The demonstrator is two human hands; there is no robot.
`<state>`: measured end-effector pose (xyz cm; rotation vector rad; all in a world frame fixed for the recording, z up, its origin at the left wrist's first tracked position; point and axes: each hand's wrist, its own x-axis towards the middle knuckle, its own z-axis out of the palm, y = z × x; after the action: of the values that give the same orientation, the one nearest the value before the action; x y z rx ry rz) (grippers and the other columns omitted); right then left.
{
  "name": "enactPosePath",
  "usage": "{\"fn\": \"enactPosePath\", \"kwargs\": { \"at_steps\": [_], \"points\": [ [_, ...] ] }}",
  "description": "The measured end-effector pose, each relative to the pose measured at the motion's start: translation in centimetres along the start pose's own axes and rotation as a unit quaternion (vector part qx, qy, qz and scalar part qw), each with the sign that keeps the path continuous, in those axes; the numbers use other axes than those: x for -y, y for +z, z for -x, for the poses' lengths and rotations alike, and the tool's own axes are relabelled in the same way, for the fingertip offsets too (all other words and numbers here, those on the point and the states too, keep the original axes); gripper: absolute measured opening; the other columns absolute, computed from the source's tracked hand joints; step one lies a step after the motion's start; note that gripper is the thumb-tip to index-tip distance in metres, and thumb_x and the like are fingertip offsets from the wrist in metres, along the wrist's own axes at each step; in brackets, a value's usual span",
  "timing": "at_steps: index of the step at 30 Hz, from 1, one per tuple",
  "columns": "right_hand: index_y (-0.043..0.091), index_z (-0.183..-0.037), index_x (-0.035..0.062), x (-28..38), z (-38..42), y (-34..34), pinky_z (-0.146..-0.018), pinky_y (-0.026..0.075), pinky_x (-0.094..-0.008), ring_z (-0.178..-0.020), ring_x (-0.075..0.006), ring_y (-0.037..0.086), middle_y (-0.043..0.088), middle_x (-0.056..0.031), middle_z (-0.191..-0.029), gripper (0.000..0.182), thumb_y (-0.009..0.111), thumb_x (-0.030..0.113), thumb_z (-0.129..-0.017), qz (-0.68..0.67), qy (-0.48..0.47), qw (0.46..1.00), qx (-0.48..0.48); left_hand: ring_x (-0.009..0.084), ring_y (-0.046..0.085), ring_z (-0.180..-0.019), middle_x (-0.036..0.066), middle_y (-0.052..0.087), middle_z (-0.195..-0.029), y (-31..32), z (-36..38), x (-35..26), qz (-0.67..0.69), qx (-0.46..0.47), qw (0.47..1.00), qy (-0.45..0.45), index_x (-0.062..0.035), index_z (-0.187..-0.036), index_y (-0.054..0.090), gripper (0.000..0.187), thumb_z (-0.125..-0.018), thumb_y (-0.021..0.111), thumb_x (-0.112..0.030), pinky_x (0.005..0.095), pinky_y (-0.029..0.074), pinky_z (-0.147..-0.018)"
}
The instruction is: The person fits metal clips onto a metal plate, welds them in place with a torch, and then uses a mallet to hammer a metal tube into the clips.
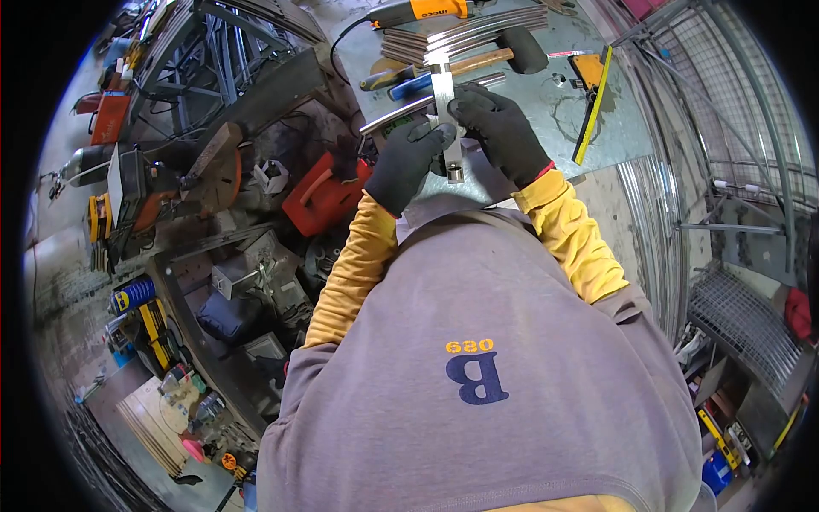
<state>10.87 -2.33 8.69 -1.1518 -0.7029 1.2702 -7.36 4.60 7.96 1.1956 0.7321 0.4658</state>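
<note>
Both hands wear black gloves and hold a short square metal tube upright in view over the metal table. My left hand grips its left side, with the fingers closed and the thumb against it. On the tube's right side, my right hand is closed round it, higher up. The tube's open lower end faces me. A thin metal rod lies on the table behind the hands. Just beyond is a mallet with a wooden handle, beside a blue-handled tool.
On the table lie a bundle of metal rods, an orange power tool and a yellow ruler. A red case is left of my left hand. Wire mesh stands at the right.
</note>
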Motion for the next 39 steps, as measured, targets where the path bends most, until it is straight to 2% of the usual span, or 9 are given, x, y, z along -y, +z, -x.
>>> {"fn": "enactPosePath", "kwargs": {
  "at_steps": [4,8,10,13,26,28,31,36,39],
  "points": [
    [0.073,-0.118,-0.0027,-1.8,-0.7,-1.3,-0.087,0.054,-0.028,-0.098,-0.0119,0.067,0.073,-0.0058,-0.11,0.029,0.07,0.018,-0.097,0.182,-0.196,0.963,0.04,0.0085,0.062,-0.079,0.001,0.069,-0.093,-0.3,-0.1,-0.1,0.005,0.009,0.999,-0.033,-0.002,-0.111,0.072,0.021,-0.103,0.068,-0.021,0.027,0.05,-0.068],
    [0.071,-0.122,-0.0043,-1.2,-0.4,-1.2,-0.096,0.054,-0.0298,-0.108,-0.014,0.066,0.069,-0.0078,-0.123,0.026,0.067,0.012,-0.101,0.245,-0.19,0.949,0.054,0.0116,0.061,-0.067,0.002,0.064,-0.082,-0.4,-0.4,0.7,0.001,-0.009,1.0,-0.009,0.0002,-0.103,0.072,0.028,-0.102,0.07,-0.028,0.0289,0.052,-0.062],
    [0.071,-0.121,-0.0044,-1.0,-0.6,-0.7,-0.095,0.053,-0.0283,-0.107,-0.0131,0.066,0.069,-0.0067,-0.121,0.027,0.067,0.013,-0.101,-0.019,-0.003,0.999,0.028,0.0114,0.061,-0.066,0.001,0.062,-0.08,-0.4,-0.3,0.7,-0.006,-0.006,1.0,0.003,-0.0005,-0.099,0.071,0.028,-0.102,0.069,-0.028,0.0291,0.051,-0.061],
    [0.07,-0.123,-0.0042,-0.9,-0.6,-0.5,-0.094,0.053,-0.0274,-0.107,-0.0125,0.065,0.069,-0.0061,-0.121,0.028,0.067,0.014,-0.101,-0.036,0.018,0.999,0.019,0.0108,0.06,-0.066,0.001,0.062,-0.08,-0.3,-0.3,0.5,-0.006,-0.005,1.0,-0.004,-0.0007,-0.099,0.071,0.028,-0.102,0.068,-0.028,0.0288,0.051,-0.061],
    [0.073,-0.118,-0.0013,-1.2,-0.5,-1.0,-0.084,0.052,-0.0279,-0.093,-0.012,0.064,0.071,-0.0044,-0.108,0.031,0.065,0.023,-0.1,0.181,-0.166,0.968,0.047,0.0101,0.062,-0.069,0.002,0.067,-0.084,0.0,0.1,-0.1,-0.009,-0.009,1.0,-0.008,0.0004,-0.106,0.073,0.027,-0.102,0.07,-0.026,0.0279,0.052,-0.063],
    [0.066,-0.131,-0.0019,-1.4,-0.6,-0.5,-0.091,0.055,-0.0309,-0.1,-0.0158,0.068,0.072,-0.0089,-0.116,0.042,0.06,0.032,-0.106,-0.12,0.034,0.991,0.047,0.0102,0.063,-0.073,0.001,0.068,-0.085,-0.1,0.2,-0.3,-0.007,0.007,1.0,-0.026,0.0013,-0.106,0.073,0.027,-0.102,0.069,-0.025,0.0276,0.052,-0.067],
    [0.055,-0.143,-0.0023,-0.9,-0.7,0.6,-0.1,0.056,-0.0338,-0.109,-0.0206,0.071,0.071,-0.0142,-0.125,0.059,0.053,0.046,-0.11,-0.269,-0.049,0.957,0.098,0.0101,0.062,-0.078,0.001,0.069,-0.086,0.2,0.3,0.0,-0.074,-0.002,0.997,-0.001,0.0016,-0.105,0.074,0.025,-0.102,0.069,-0.023,0.0268,0.051,-0.072],
    [0.05,-0.151,-0.0017,0.5,-1.6,-0.7,-0.104,0.056,-0.0402,-0.119,-0.0268,0.069,0.067,-0.0161,-0.135,0.078,0.051,0.062,-0.106,-0.248,-0.024,0.96,0.126,0.01,0.063,-0.085,0.002,0.071,-0.092,2.4,1.6,-2.0,-0.13,-0.008,0.991,0.024,0.0015,-0.102,0.073,0.021,-0.102,0.069,-0.019,0.0268,0.051,-0.076],
    [0.048,-0.153,-0.0014,1.9,-0.5,0.0,-0.091,0.057,-0.0368,-0.1,-0.021,0.068,0.066,-0.006,-0.109,0.072,0.056,0.054,-0.107,-0.17,-0.053,0.979,0.104,0.0113,0.065,-0.087,0.004,0.071,-0.095,3.4,1.8,-2.5,-0.151,-0.032,0.988,-0.007,0.0011,-0.115,0.072,0.025,-0.102,0.069,-0.02,0.0283,0.053,-0.076]
  ]
}}
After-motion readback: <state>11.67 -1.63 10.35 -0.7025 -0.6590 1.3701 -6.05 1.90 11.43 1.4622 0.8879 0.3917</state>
